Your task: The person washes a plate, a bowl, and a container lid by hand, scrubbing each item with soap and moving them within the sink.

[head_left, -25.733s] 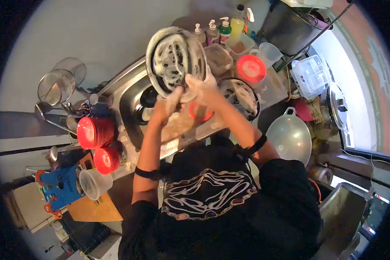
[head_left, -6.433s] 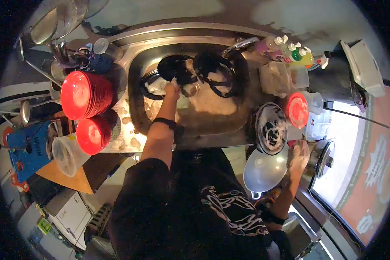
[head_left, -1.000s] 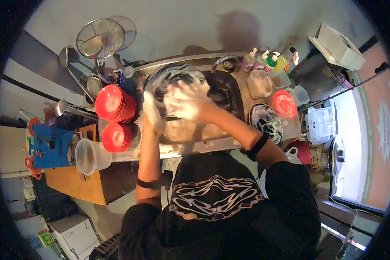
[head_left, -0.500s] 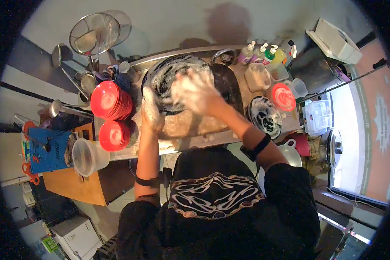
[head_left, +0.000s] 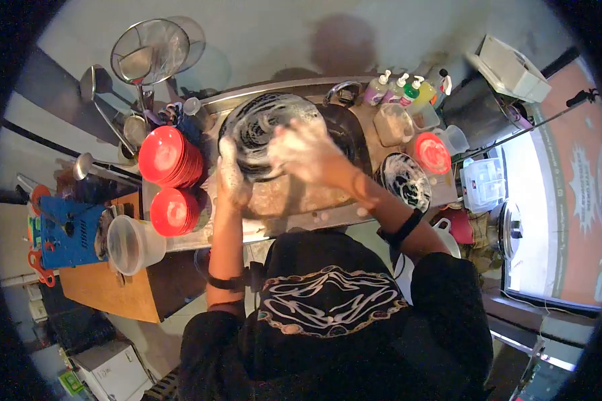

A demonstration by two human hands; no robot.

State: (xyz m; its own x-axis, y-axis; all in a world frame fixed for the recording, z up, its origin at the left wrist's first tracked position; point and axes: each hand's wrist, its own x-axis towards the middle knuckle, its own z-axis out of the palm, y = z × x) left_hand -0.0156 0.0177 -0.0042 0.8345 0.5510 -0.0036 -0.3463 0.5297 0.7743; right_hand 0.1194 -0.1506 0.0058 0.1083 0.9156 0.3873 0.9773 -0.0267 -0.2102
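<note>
A large round black pan (head_left: 264,119), streaked with white suds, is held tilted over the sink (head_left: 358,130). My left hand (head_left: 233,179) is closed on its left rim, with foam over the fingers. Foam also coats my right hand (head_left: 304,152), which lies against the pan's right side and is smeared by motion. Its fingers are blurred, so I cannot tell whether it holds a sponge. A smaller black dish (head_left: 406,182) covered in suds rests on the counter by my right forearm.
Stacked red bowls (head_left: 162,157) stand left of the sink, beside a clear plastic tub (head_left: 137,244). Behind the sink is a curved tap (head_left: 341,88). Pump bottles (head_left: 396,87), a clear container (head_left: 392,123) and a foamy red bowl (head_left: 433,154) stand at the right.
My right hand has shifted slightly lower over the pan, still blurred. The pan has tilted a little, showing more of its suds-streaked middle. My left hand keeps its hold on the rim.
</note>
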